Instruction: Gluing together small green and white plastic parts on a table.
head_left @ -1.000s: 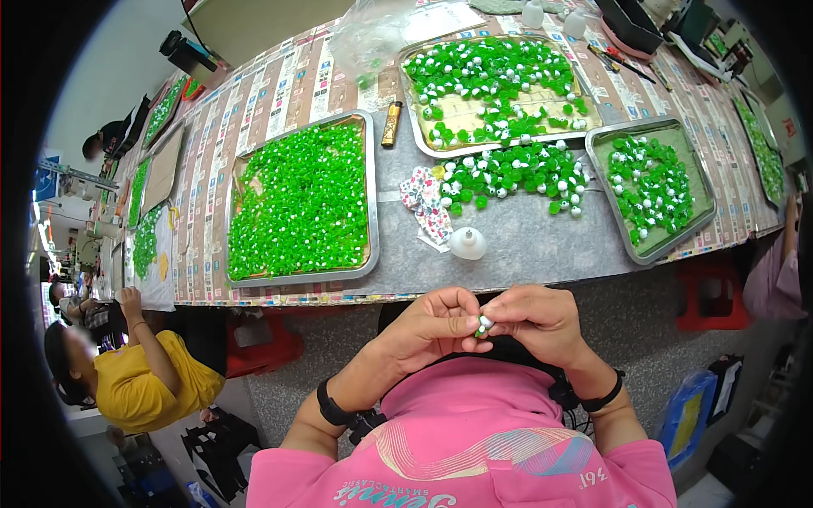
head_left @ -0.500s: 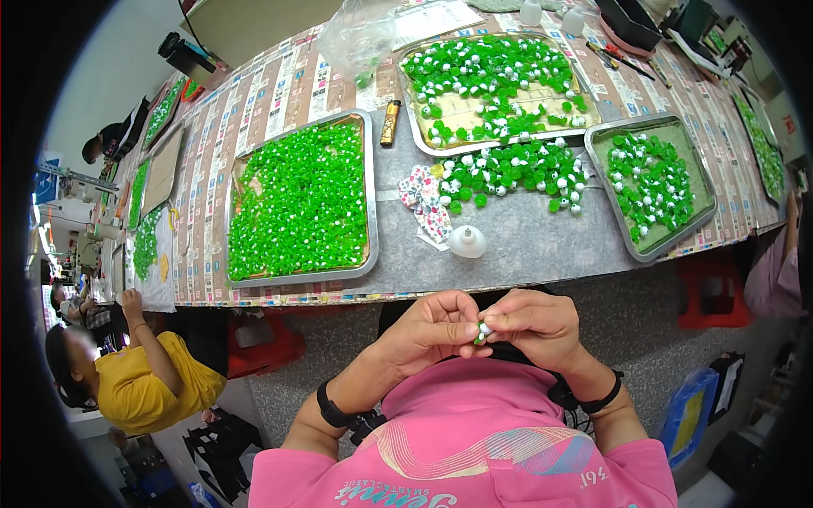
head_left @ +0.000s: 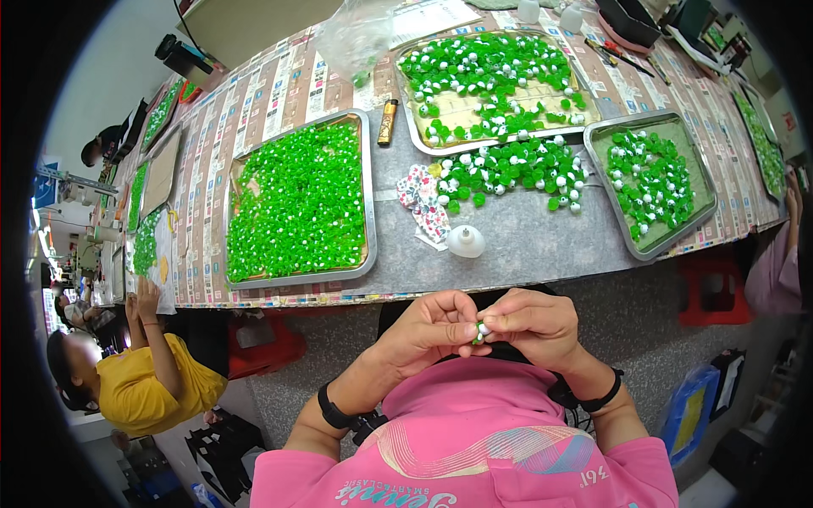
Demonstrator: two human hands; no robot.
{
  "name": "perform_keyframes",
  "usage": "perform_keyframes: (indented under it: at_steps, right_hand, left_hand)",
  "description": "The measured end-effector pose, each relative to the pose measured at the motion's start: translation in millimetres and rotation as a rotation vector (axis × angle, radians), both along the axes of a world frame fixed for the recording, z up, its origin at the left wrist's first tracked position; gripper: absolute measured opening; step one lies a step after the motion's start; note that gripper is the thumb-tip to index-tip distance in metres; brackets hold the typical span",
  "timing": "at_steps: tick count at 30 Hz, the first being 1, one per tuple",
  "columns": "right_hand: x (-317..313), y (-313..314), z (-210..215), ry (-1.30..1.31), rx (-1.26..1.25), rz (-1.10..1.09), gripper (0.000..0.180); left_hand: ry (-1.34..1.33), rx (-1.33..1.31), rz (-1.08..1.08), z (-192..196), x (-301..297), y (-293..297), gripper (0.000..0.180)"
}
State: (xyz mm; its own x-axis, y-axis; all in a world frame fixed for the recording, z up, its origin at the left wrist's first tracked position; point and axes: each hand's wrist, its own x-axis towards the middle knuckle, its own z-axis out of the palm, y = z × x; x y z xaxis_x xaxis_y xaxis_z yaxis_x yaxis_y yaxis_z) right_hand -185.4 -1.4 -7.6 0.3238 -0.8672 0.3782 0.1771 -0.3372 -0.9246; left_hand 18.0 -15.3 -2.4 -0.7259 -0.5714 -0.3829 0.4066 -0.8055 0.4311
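Over my lap, just off the table's front edge, my left hand (head_left: 438, 328) and my right hand (head_left: 535, 325) meet fingertip to fingertip. Pinched between them is a small green-and-white piece (head_left: 481, 332), round and mostly covered by my fingers. Both hands are closed on it. On the table ahead lies a loose pile of similar green-and-white pieces (head_left: 517, 173). A small white squeeze bottle (head_left: 467, 241) stands upright near the edge, beside a flowered cloth (head_left: 423, 203).
A metal tray (head_left: 370, 203) of small green pieces lies left. Another tray (head_left: 412, 118) stands behind the pile, a third (head_left: 622, 229) at the right. A lighter (head_left: 387, 123) lies between trays. A person in yellow (head_left: 161, 385) sits at left; red stools (head_left: 716, 292) stand below the table.
My hands stay almost still, with the piece between them. The person in yellow has raised their hands closer together. The view has shifted very slightly.
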Motion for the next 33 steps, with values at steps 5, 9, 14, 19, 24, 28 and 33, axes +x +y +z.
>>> perform_keyframes:
  at_steps: [5,9,14,19,24,28,33]
  right_hand:
    - [0,0,1,0.04,-0.002,-0.03,0.028]
    - [0,-4,3,0.117,-0.005,-0.061,0.025]
    - [0,-4,3,0.182,-0.033,-0.092,0.027]
    - [0,-3,4,0.237,0.002,-0.104,0.029]
    - [1,-4,5,0.302,0.007,-0.088,0.031]
    - [3,-3,8,0.333,0.047,-0.087,0.03]
    - [3,-3,5,0.318,0.096,-0.107,0.023]
  left_hand:
    - [-0.012,0.001,0.031,-1,1,1,0.009]
    - [-0.065,0.007,0.055,2,0,0,0.01]
    - [0.028,0.081,0.055,0,0,0,0.013]
    - [0.067,0.171,0.034,-6,1,0,0.014]
    - [0.063,0.209,0.038,-10,1,2,0.014]
    - [0.049,0.149,0.039,-11,2,3,0.013]
    - [0.004,0.114,0.052,-8,3,2,0.014]
